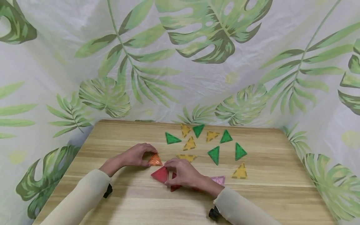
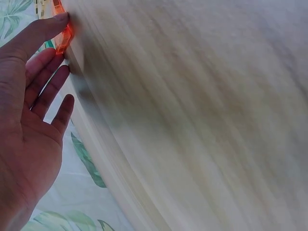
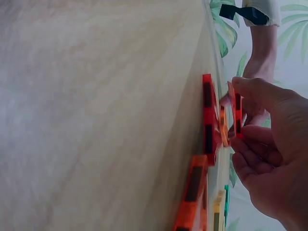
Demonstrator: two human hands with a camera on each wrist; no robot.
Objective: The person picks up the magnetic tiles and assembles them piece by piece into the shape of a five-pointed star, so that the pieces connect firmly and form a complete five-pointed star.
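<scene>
My left hand (image 1: 139, 155) pinches an orange triangular tile (image 1: 155, 160) between thumb and fingers. In the left wrist view that tile (image 2: 64, 38) is held by its edges, and the little finger stands apart from it. Just to the right, my right hand (image 1: 182, 172) grips a red triangular tile (image 1: 159, 175) at its side, close to the orange one. Seen from the right wrist, this red tile (image 3: 238, 113) is raised off the table. Another red tile (image 1: 175, 185) lies under the right hand, partly hidden by it.
A yellow triangle (image 1: 187, 157) lies just beyond the right hand. Several green triangles (image 1: 214, 155) and yellow triangles (image 1: 240, 172) are spread over the wooden table (image 1: 118, 206). Beside the right forearm is a pink-purple tile (image 1: 219, 180). A leaf-print curtain (image 1: 197, 81) hangs behind.
</scene>
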